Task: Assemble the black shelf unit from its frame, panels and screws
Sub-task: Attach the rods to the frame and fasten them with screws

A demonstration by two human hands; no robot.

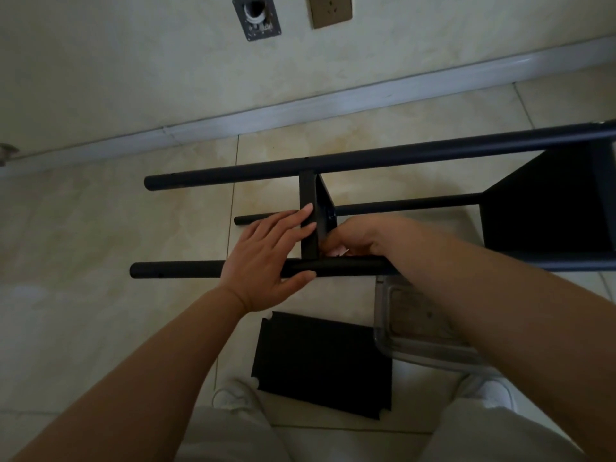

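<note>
The black shelf frame [366,158] is laid on its side on the pale tiled floor [83,228], close to the white skirting board [300,105]. 3 round tubes are seen running left to right: a far one, a thinner-looking middle one and a near one [173,270]. A narrow black panel [311,215] is set upright between the far and near tubes, and a larger panel [546,211] is already fixed at the right end. A loose black panel [320,365] with notched corners is laid flat on the floor nearer the person, beside a clear plastic tray [413,315].

The left hand [270,258] is held open, its straight fingers pressed against the upright panel and its thumb laid along the near tube. The right hand [353,238] is curled at the panel's base beside the near tube; what is pinched there cannot be told.
</note>
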